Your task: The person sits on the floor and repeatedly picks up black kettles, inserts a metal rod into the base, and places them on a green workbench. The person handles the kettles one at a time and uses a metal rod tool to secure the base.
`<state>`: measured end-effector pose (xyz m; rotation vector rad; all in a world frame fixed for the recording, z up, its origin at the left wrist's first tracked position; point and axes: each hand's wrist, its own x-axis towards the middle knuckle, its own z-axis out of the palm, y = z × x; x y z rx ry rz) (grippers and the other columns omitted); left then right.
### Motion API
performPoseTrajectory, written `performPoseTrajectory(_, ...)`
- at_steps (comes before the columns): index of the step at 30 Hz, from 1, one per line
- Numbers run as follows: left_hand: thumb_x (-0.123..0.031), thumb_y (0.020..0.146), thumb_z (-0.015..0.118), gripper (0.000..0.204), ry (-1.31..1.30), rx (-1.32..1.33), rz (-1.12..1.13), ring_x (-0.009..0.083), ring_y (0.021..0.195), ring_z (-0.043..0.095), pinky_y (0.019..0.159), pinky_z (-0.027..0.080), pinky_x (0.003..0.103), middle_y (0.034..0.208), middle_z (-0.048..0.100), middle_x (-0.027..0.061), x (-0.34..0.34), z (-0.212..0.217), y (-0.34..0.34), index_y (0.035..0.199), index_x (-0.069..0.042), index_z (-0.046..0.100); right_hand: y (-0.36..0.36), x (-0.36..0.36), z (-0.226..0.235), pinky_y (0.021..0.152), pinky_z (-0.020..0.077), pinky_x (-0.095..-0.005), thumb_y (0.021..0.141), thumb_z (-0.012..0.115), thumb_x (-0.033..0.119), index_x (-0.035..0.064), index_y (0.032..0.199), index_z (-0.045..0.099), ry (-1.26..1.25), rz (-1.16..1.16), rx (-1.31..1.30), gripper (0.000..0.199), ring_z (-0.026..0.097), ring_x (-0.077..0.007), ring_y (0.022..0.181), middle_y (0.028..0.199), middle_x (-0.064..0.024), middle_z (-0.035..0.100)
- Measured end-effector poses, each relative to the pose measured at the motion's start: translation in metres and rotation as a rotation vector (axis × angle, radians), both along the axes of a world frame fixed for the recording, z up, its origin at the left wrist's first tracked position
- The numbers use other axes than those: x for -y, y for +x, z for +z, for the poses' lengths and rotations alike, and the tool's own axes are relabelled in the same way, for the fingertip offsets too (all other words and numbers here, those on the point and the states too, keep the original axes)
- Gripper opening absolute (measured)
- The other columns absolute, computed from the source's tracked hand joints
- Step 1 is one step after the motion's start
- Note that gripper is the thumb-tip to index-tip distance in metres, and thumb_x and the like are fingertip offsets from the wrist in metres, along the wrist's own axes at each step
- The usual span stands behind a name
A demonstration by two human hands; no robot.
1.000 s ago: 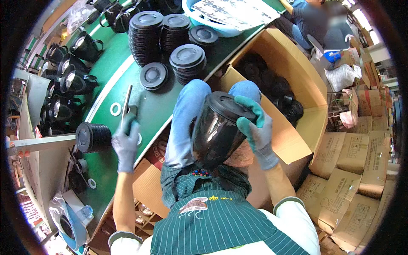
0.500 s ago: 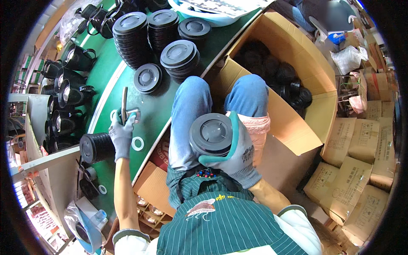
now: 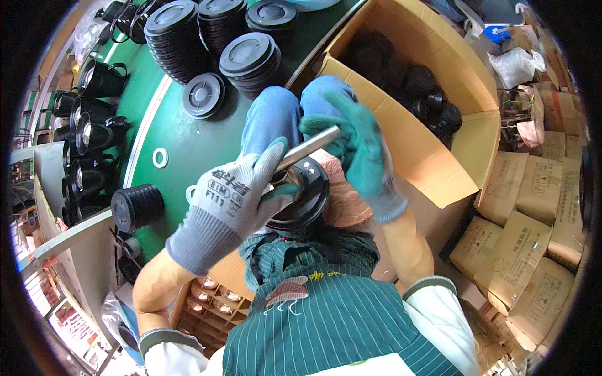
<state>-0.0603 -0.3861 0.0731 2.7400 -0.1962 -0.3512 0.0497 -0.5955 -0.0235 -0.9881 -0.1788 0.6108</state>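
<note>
**Left hand [image 3: 235, 197] grips a metal rod [image 3: 313, 145] over a black vessel [image 3: 318, 202]**

Head view: the gloved left hand is closed round the slanting rod, above the round black vessel in the person's lap. The right hand [image 3: 360, 147] is spread wide, fingers apart, beside the rod's free end; whether they touch, I cannot tell.

On the green bench [image 3: 207, 150], to the left, stand stacks of black lids [image 3: 175, 47]. Nearer lie a white ring [image 3: 160, 157] and a stack of black discs [image 3: 138, 208] tipped on its side. Black mugs [image 3: 97, 131] line the far left. Right of the knees, an open carton [image 3: 478, 147] holds dark pieces.
</note>
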Motion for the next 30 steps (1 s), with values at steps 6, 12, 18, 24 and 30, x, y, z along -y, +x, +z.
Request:
performPoseTrajectory(6,-0.044,0.091,0.072,0.08,0.358,-0.063,0.491,0.0328,0.091,0.073,0.067,0.062,0.044,0.129,0.062,0.0244,0.099,0.008,-0.003,0.149,0.001,0.04,0.038,-0.066,-0.03,0.07,0.054,-0.0238,0.107,0.058,0.028,-0.0024,0.146,0.053,0.223,0.501,-0.327,0.05,0.062,-0.0093,0.074,0.079,0.005,0.057)
performPoseTrajectory(12,-0.054,0.098,0.061,0.084,0.498,-0.209,0.623,0.0314,0.099,0.071,0.071,0.062,0.042,0.15,0.046,0.0288,0.13,0.013,0.012,0.156,0.001,0.035,0.041,-0.099,-0.055,0.06,0.0429,-0.0175,0.107,0.055,0.029,-0.0024,0.155,0.041,0.246,0.824,-0.212,0.059,0.045,-0.0047,0.064,0.074,0.0072,0.046)
performPoseTrajectory(18,-0.04,0.095,0.068,0.068,0.09,0.168,0.527,0.0346,0.089,0.071,0.068,0.061,0.042,0.118,0.062,0.022,0.092,-0.005,-0.011,0.146,0.0,0.047,0.041,-0.066,-0.057,0.067,0.0527,-0.0221,0.108,0.055,0.028,-0.0018,0.15,0.046,0.195,0.642,-0.357,0.052,0.06,-0.0092,0.073,0.082,0.0031,0.06)
performPoseTrajectory(24,-0.022,0.089,0.069,0.067,-0.22,0.36,0.282,0.0417,0.087,0.073,0.073,0.059,0.046,0.112,0.069,0.0261,0.012,-0.026,-0.02,0.148,-0.001,0.046,0.006,-0.004,-0.016,0.082,0.0576,-0.027,0.103,0.061,0.014,-0.0063,0.131,0.062,0.159,0.424,-0.022,0.035,0.068,-0.0175,0.081,0.089,-0.0109,0.069)
performPoseTrajectory(30,-0.031,0.087,0.051,0.062,-0.673,0.196,0.064,0.0332,0.074,0.075,0.071,0.059,0.038,0.082,0.073,0.017,-0.026,-0.042,0.019,0.141,0.0,0.057,-0.003,0.001,0.002,0.089,0.052,-0.0457,0.107,0.044,0.034,0.0087,0.067,0.063,0.371,0.448,0.234,0.051,0.056,-0.0269,0.078,0.062,-0.0023,0.055)
